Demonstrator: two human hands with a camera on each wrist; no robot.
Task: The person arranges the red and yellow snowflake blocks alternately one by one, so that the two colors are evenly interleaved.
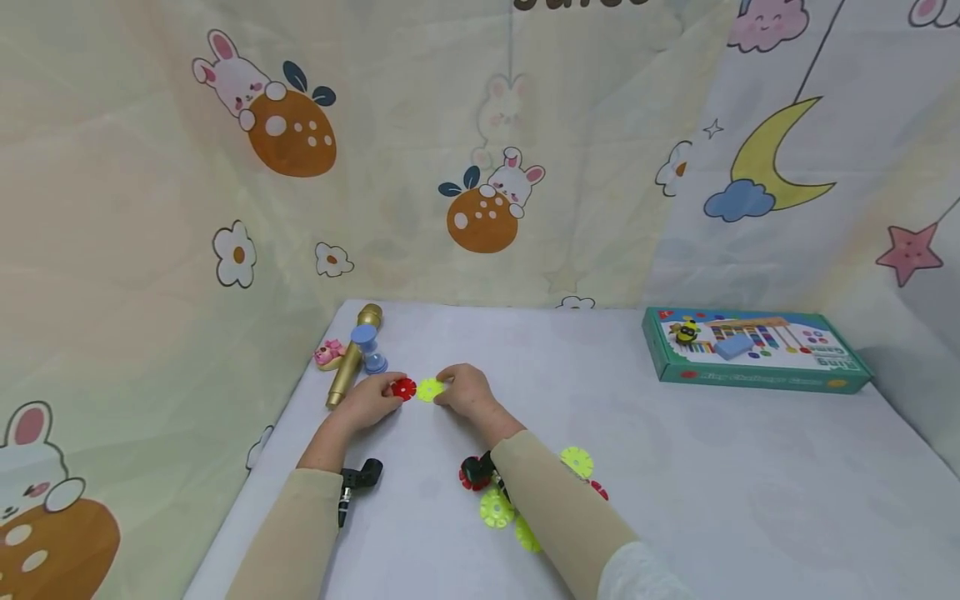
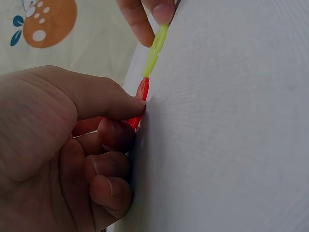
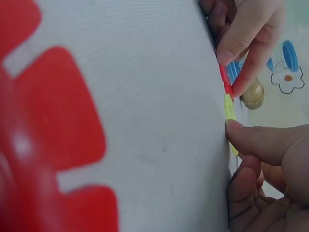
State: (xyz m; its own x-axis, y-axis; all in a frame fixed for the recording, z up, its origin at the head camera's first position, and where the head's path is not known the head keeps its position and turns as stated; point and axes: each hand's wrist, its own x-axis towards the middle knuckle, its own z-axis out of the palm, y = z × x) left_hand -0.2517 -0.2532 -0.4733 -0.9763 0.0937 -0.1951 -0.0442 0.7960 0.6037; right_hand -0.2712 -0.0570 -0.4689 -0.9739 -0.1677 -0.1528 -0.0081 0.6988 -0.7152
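Pinching a red disc (image 1: 406, 389), the left hand (image 1: 367, 402) was near the right hand (image 1: 471, 395), which pinched a yellow-green disc (image 1: 429, 389).

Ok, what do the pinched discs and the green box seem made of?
Red disc and yellow-green disc: probably smooth plastic, from their even, bright colour and thin, notched shape. Green box: likely printed cardboard, given its crisp edges and pictured top; gloss unclear.

The left arm (image 1: 292, 533) and right arm (image 1: 566, 504) reached forward, slanting toward each other. The left hand (image 1: 369, 402) and right hand (image 1: 471, 395) faced one another, each bent in a pinching grip.
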